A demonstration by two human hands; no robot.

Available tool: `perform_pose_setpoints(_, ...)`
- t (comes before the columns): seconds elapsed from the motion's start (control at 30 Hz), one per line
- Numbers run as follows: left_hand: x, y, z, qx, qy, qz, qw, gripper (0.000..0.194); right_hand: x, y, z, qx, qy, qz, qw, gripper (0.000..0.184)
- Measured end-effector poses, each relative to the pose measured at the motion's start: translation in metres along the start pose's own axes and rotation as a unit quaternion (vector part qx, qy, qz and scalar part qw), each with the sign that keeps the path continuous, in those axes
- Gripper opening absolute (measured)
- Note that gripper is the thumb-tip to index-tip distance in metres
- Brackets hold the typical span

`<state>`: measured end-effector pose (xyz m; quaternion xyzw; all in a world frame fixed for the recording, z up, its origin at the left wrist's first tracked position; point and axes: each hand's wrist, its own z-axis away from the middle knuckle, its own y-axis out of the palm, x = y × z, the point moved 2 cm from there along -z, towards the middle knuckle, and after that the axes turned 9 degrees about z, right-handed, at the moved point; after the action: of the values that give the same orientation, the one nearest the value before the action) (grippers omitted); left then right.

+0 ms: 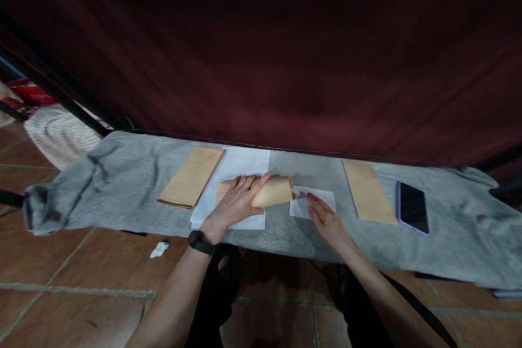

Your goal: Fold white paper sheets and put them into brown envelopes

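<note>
A brown paper envelope (pixel 274 191) lies across the middle of the bench, its right end bulging with the mouth parted. My left hand (pixel 240 201) grips it from above, fingers over the far side and thumb at the near side. To the right of the mouth is a small white sheet of paper (pixel 300 207). My right hand (pixel 326 223) rests over that sheet with its fingers stretched out and fingertips on or just above it. Larger white sheets (pixel 247 160) lie partly beneath the envelope and my left hand.
Another brown envelope, perhaps a stack (pixel 193 174), lies at the left. At the right are a single brown envelope (pixel 369 191) and a phone (pixel 412 206). Grey cloth (pixel 134 185) covers the bench. A dark red curtain (pixel 261 76) hangs behind it. Crumpled tissue (pixel 159 249) lies on the tiles.
</note>
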<state>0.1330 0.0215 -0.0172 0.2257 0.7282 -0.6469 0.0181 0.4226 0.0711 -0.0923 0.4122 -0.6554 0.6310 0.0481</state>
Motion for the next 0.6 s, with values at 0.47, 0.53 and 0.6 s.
perform_pose_setpoints(0.47, 0.047, 0.003, 0.002, 0.118, -0.147, 0.033, 0.982, 0.11, 0.001, 0.018, 0.001, 0.018, -0.017, 0.237, 0.971, 0.053)
perform_pose_setpoints(0.53, 0.049, -0.003, 0.0, 0.107, -0.158, 0.015, 0.982, 0.108, -0.005, 0.017, -0.001, 0.01, -0.001, 0.239, 0.971, 0.053)
perform_pose_setpoints(0.6, 0.051, -0.005, -0.001, 0.115, -0.167, 0.01, 0.979, 0.107, -0.01, 0.017, -0.002, 0.003, 0.015, 0.241, 0.97, 0.054)
